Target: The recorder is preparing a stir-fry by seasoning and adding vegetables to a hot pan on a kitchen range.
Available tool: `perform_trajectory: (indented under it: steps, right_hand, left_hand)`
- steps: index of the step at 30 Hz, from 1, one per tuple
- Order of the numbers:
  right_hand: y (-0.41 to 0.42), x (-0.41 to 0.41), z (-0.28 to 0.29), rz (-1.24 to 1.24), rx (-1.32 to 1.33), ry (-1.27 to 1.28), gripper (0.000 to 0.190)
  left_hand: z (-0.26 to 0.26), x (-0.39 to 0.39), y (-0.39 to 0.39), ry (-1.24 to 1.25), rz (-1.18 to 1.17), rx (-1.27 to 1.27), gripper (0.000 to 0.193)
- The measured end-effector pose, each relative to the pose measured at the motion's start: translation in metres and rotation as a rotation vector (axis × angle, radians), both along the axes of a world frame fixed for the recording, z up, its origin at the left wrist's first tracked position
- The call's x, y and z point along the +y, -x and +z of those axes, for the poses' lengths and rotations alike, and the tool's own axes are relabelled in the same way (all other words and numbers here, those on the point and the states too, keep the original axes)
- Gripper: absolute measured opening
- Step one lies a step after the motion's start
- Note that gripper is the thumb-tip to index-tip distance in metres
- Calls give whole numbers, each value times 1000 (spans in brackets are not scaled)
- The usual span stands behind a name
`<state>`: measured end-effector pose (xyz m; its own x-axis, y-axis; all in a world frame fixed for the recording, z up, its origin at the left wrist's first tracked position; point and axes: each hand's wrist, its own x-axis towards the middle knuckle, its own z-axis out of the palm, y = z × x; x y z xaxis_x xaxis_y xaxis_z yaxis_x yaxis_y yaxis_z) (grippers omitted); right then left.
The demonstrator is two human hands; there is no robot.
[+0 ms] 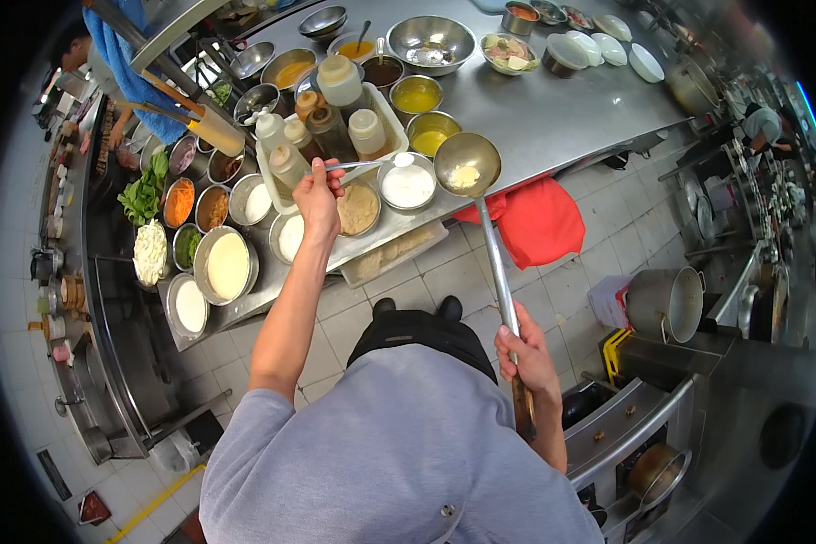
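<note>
In my left hand point(318, 200) is the handle of a small metal spoon point(402, 160), whose bowl carries white powder just above a steel bowl of white powder point(408, 185). My right hand point(529, 350) grips the long handle of a large metal ladle point(468, 163). Pale yellowish powder point(464, 177) lies in the ladle's bowl, which is held level beside the white powder, over the counter's edge. A bowl of light brown granules point(358, 209) stands below my left hand's spoon, and another bowl of white powder point(290, 238) is partly behind my left forearm.
A basket point(396, 129) of squeeze bottles stands behind the bowls. Bowls of yellow liquid point(416, 95), shredded carrot point(179, 202) and cream-coloured liquid point(227, 265) surround it. A red cloth or bag point(540, 221) hangs by the counter. Stoves with a pot point(656, 472) are at right. Other people work farther off.
</note>
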<state>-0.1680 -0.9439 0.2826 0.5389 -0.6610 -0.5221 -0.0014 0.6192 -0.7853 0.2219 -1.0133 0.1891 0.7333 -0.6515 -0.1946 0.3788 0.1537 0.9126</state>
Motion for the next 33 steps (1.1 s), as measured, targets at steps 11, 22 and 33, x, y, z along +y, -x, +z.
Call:
perform_trajectory:
  steps: [11, 22, 33]
  right_hand:
    - [-11, 15, 0, -18, 35, 17, 55]
    - [-34, 25, 7, 21, 8, -25, 59]
    - [-52, 40, 14, 23, 36, -19, 61]
  left_hand:
    - [9, -3, -4, 11, -58, 16, 38]
    - [36, -7, 0, 42, -117, -76, 36]
    - [86, 10, 36, 126, -320, -969, 21]
